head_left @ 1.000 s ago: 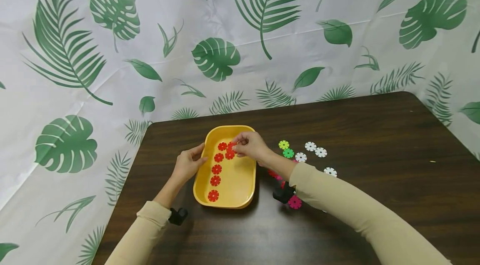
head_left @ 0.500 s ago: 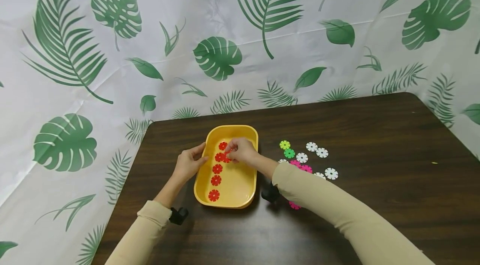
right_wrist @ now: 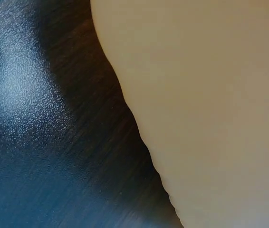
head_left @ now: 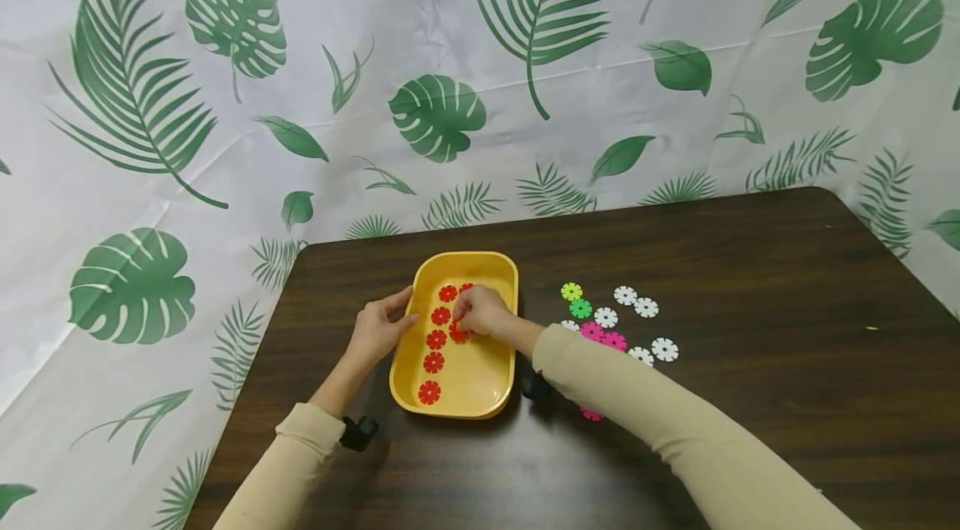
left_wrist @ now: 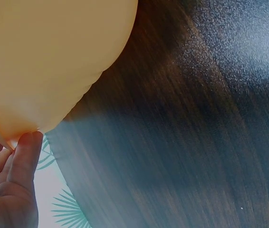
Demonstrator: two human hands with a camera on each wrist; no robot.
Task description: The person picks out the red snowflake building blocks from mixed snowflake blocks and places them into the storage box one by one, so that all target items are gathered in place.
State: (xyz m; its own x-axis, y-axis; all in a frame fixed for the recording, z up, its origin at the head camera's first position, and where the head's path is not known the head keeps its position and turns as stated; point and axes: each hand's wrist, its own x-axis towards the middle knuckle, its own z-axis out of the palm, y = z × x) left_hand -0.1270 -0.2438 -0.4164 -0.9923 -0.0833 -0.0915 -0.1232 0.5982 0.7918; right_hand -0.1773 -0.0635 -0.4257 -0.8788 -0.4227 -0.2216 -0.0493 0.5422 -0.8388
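Note:
A yellow tray (head_left: pixel 483 384) stands on the table, with several red notched snowflake discs in it. My left hand (head_left: pixel 377 330) holds its left rim, thumb over the inside. In the left wrist view, fingertips (left_wrist: pixel 29 142) press on the tray's edge. Inside the tray, my right hand (head_left: pixel 486 312) reaches down with bent fingers, pinching a red snowflake disc (head_left: pixel 458 334). Left of it, other red discs (head_left: pixel 437 339) form a column, and one more red disc (head_left: pixel 467 289) shows partly behind the hand. The tray's outer wall (right_wrist: pixel 201 109) fills most of the right wrist view, hiding the hand.
Right of the tray lie loose discs: a yellow disc (head_left: pixel 572 292), a green disc (head_left: pixel 581 308), several white ones (head_left: pixel 647 307) and pink ones (head_left: pixel 613 341). My right sleeve (head_left: pixel 637 405) covers part of them. A leaf-patterned sheet (head_left: pixel 337 172) hangs behind the dark table (head_left: pixel 750 280).
My right hand has moved a red disc nearer the front of the tray, below the upper discs. More pink and white discs show as the right arm shifts left. The left hand stays put.

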